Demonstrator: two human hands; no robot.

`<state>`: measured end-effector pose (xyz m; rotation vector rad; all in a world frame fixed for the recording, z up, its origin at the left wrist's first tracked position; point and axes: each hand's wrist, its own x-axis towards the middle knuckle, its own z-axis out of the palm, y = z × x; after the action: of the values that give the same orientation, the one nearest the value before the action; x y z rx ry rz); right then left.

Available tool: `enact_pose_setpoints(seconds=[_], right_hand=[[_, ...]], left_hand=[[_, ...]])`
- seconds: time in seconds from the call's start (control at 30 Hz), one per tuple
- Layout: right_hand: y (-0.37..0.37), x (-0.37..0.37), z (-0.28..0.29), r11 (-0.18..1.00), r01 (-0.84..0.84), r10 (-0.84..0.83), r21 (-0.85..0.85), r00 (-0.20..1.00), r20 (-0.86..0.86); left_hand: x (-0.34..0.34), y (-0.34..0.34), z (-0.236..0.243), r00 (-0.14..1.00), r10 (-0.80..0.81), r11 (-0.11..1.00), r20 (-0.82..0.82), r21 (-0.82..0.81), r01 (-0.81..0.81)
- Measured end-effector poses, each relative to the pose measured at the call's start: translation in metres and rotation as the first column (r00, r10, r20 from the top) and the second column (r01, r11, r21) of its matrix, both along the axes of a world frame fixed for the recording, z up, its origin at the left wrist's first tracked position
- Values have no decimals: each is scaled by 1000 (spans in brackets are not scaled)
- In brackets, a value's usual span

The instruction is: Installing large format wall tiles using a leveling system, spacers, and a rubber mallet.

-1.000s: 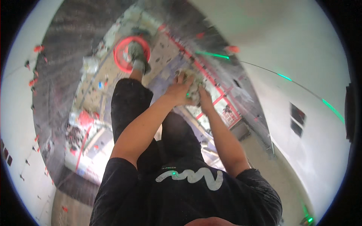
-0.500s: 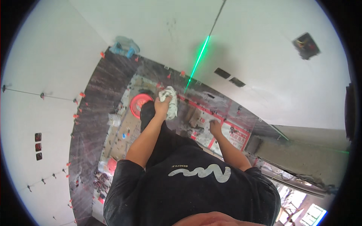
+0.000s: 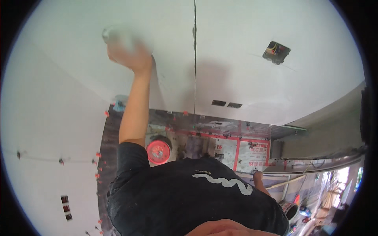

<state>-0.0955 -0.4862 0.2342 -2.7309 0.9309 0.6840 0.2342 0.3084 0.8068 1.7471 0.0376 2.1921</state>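
My left hand [image 3: 132,57] is raised against the large white wall panel [image 3: 169,51], its arm stretched up and forward. Its fingers are closed on a white cloth [image 3: 114,33], and both are smeared by motion. Right of it, a thin dark vertical joint [image 3: 195,70] splits the white wall. My right hand [image 3: 258,175] hangs low at my right side, small in the picture. Its fingers are too unclear to read, and nothing in them can be made out.
A red round bucket [image 3: 158,152] stands on the floor by my left arm. Wall openings include a square box with wires [image 3: 277,52]. Red clips [image 3: 97,165] line the dark band at the left. Red-and-white sheeting [image 3: 254,153] covers floor ahead; clutter lies right.
My left hand with the cloth has swung from low over the floor up to the wall. My right hand has dropped back toward my side. The green light line on the wall has mostly vanished.
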Motion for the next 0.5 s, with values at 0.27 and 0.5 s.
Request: enact_pose_setpoints(seconds=[0.27,0.5], right_hand=[[228,27,35,865,-474,483,167,876,-18],[342,158,141,866,-205,-136,456,781,609]], left_hand=[[-53,-64,-247,599,79,608,-797,514,605],[-26,-99,-47,942,-25,508,-334,807,300]])
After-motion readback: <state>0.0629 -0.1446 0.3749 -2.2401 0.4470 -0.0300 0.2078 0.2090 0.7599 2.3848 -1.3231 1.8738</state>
